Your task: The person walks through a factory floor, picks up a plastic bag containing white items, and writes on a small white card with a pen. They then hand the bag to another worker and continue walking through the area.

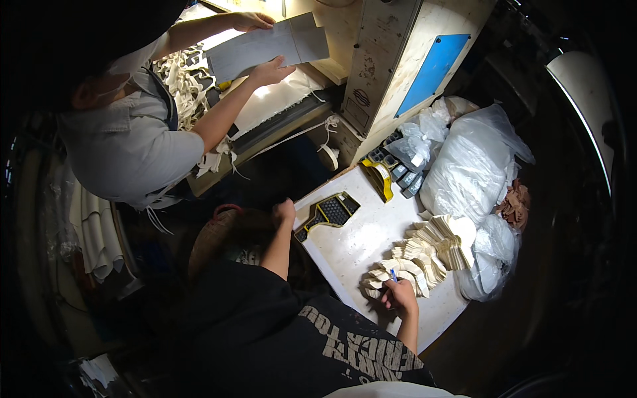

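The right hand [400, 296] clasped a slim blue tool [393, 274] by cream pieces [434, 249] fanned on the white table [361, 240], seemingly light, pliant, best lifted edgewise; the left hand's [284, 211] grip I couldn't tell.

My pen [393, 275] was blue; on the white table [361, 239] were cream pieces [428, 252] and a yellow-edged black tool [336, 211], honeycomb-patterned.
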